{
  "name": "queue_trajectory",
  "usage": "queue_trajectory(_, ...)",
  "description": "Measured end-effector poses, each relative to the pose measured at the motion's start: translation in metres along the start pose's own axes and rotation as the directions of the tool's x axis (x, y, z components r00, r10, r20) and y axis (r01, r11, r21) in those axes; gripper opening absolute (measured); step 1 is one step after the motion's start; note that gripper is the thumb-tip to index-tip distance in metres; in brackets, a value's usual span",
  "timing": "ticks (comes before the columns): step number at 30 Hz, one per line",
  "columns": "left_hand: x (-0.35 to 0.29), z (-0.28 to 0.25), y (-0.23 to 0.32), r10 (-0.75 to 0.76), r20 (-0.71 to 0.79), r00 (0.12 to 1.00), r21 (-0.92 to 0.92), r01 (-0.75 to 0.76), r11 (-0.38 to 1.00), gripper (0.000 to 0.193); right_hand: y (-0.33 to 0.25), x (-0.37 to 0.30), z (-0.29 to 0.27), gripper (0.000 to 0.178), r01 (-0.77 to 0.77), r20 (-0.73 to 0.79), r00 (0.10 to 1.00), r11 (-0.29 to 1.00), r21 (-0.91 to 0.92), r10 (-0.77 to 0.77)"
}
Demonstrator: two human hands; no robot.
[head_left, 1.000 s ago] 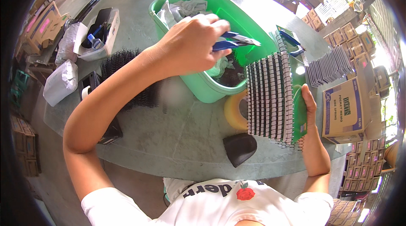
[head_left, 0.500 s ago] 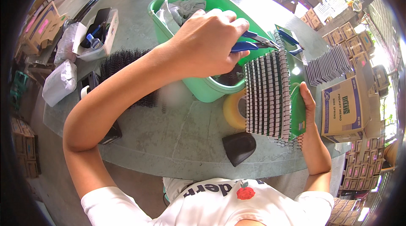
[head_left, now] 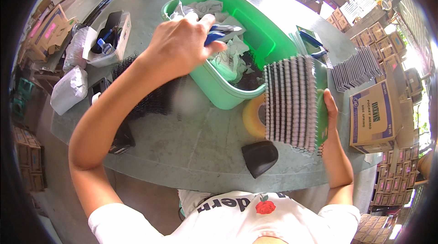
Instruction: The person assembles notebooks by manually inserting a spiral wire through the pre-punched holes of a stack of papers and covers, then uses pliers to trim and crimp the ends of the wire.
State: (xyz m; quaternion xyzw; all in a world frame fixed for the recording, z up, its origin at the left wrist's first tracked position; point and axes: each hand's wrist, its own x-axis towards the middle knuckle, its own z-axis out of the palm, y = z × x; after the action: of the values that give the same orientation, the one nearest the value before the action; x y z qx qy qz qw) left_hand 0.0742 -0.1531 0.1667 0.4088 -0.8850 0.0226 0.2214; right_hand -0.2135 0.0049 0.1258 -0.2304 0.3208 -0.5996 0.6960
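Note:
Blue-handled wire cutters (head_left: 214, 37) are gripped in my left hand (head_left: 178, 45), raised over the near left side of a green plastic tub (head_left: 216, 93). Crumpled white wrapping (head_left: 235, 59) and dark wire scraps lie inside the tub. A thick stack of spiral-bound memo pads (head_left: 289, 102) is held on edge at the tub's right, with my right hand (head_left: 330, 111) around its right side. Green covers show beside that palm; the hand's other fingers are hidden behind the stack. The cutters are apart from the pads.
Black spiral coils (head_left: 153, 100) lie left of the tub. A yellowish tape roll (head_left: 252, 117) and a black wedge-shaped object (head_left: 260, 158) sit near the front edge. To the right are stacked grey pads (head_left: 356, 68) and a cardboard box (head_left: 374, 116). A white tray (head_left: 123, 38) stands far left.
My left hand has moved left with the wire cutters, from the top end of the pad stack to above the tub. The stack has turned slightly in my right hand.

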Motion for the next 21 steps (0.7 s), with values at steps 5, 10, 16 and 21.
queue_trajectory(5,-0.017,-0.014,0.042,0.338,0.484,0.807,-0.851,0.343,0.398,0.043,0.028,-0.023,-0.054,0.051,0.164,-0.012,0.986,0.978,0.129,-0.164)
queue_trajectory(10,-0.027,0.02,0.074,0.485,0.718,0.499,-0.602,0.795,0.073,0.049,0.049,-0.054,-0.077,0.053,0.175,-0.013,0.984,0.962,0.211,-0.176)
queue_trajectory(16,-0.017,0.027,0.096,0.523,0.756,0.393,-0.494,0.867,0.063,0.046,0.057,-0.084,-0.091,0.055,0.204,-0.05,0.979,0.95,0.235,-0.198)
queue_trajectory(21,-0.038,0.039,0.129,0.311,0.291,0.905,-0.375,-0.191,0.907,0.037,0.056,-0.084,-0.099,0.057,0.229,-0.053,0.974,0.943,0.242,-0.222)
